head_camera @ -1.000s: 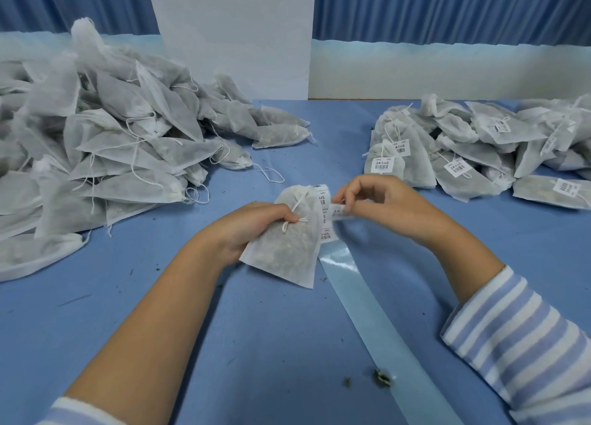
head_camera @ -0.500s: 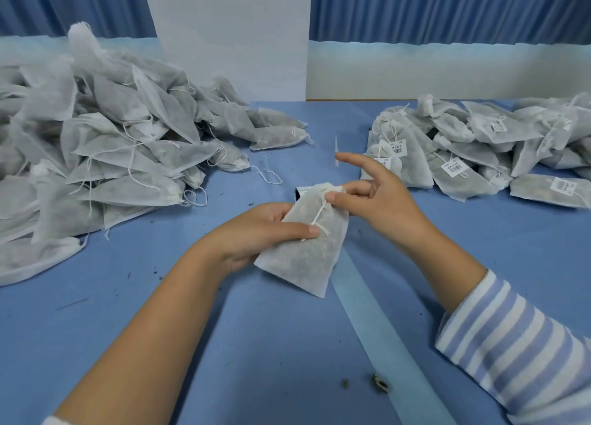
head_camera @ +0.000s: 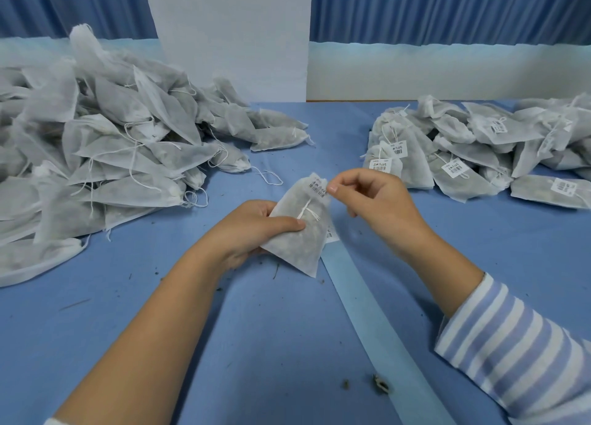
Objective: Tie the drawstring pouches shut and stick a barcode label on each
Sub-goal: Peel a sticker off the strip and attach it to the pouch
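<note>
Left grip point(head_camera: 256, 229) curls round tied pouch point(head_camera: 297, 242), thumb across its front. Right grip point(head_camera: 374, 197) pinches barcode label point(head_camera: 318, 188) at pouch's top edge. Pouch held just above blue surface point(head_camera: 256, 328), over pale backing strip point(head_camera: 377, 312).

This is my packing workshop: a table point(head_camera: 256, 344) heaped with plain pouches point(head_camera: 105, 155) left, barcode-labelled pouches point(head_camera: 463, 149) right.

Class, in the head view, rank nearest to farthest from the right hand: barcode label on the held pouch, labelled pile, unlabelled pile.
1. Barcode label: pinched by the right hand, on the pouch.
2. Labelled pile: just beyond, right.
3. Unlabelled pile: far left.
</note>
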A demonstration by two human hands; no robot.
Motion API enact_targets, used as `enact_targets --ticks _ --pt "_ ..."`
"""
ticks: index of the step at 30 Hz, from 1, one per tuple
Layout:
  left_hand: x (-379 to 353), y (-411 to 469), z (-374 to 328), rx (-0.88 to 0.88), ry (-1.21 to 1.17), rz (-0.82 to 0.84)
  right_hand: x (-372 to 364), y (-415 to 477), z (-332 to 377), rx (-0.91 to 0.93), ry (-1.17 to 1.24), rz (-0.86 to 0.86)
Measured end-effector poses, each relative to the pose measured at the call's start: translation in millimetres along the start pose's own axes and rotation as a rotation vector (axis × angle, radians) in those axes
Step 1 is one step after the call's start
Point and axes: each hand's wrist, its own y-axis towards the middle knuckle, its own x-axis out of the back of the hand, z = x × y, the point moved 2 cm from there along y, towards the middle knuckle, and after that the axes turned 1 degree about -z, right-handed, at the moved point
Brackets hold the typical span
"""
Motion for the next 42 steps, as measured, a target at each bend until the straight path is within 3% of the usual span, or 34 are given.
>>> enact_targets --ticks 5,10,23,30,34,38,42 --pt "-4 0 -1 -0.038 0.030 0.013 -9 -4 -3 -0.164 0.058 0.197" --pt "-5 -2 -2 -0.059 0.012 0.055 -10 -1 -10 -0.221 0.007 0.099" --pt "-9 -4 -4 -0.116 0.020 0.069 -10 -1 -16 -0.011 -0.177 0.013" --pt "-13 -1 -3 -0.051 -0.075 -0.152 -14 -2 -17 0.056 -0.183 0.023" --pt "-14 -3 -7 -0.083 -0.246 -0.111 -11 1 -19 -0.105 -0.084 -0.030" --pt "-16 -1 -6 -0.112 -0.231 -0.120 -11 3 -22 -0.297 0.020 0.029" --pt "-18 -2 -7 -0.118 -0.265 -0.161 -12 2 -20 -0.333 0.065 0.121"
